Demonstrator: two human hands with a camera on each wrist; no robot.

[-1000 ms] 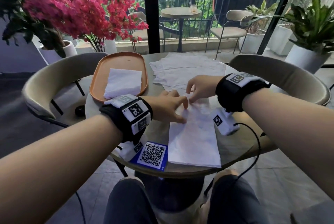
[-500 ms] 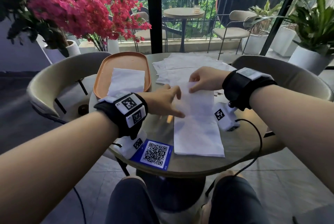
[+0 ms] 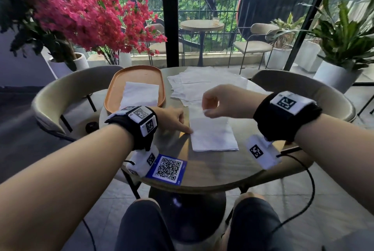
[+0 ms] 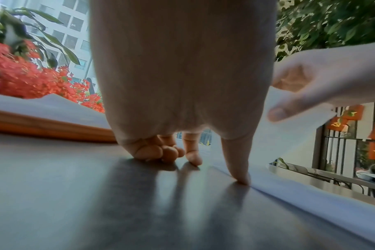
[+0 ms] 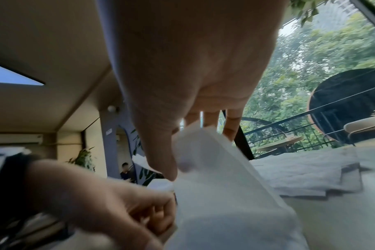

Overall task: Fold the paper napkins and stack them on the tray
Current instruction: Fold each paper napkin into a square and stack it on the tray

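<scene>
A white paper napkin (image 3: 214, 137) lies lengthwise on the round table (image 3: 212, 167). My right hand (image 3: 205, 110) pinches its far end between thumb and fingers and holds that end raised above the table; the wrist view shows the pinch (image 5: 176, 167) on the napkin (image 5: 214, 194). My left hand (image 3: 187, 127) presses a straight index fingertip (image 4: 240, 175) on the napkin's left edge, with the outer fingers curled. An orange tray (image 3: 113, 89) at the back left carries one folded napkin (image 3: 140, 94). A pile of unfolded napkins (image 3: 202, 82) lies behind my hands.
A blue QR card (image 3: 168, 167) lies at the table's near left edge. Curved beige chairs stand to the left (image 3: 66, 93) and right (image 3: 303, 86). Red flowers (image 3: 85, 18) rise behind the tray. A cable hangs from my right wrist.
My right hand has lifted the napkin's far end off the table and drawn it toward me. My left hand has shifted from spread fingers to an index finger pressing the left edge.
</scene>
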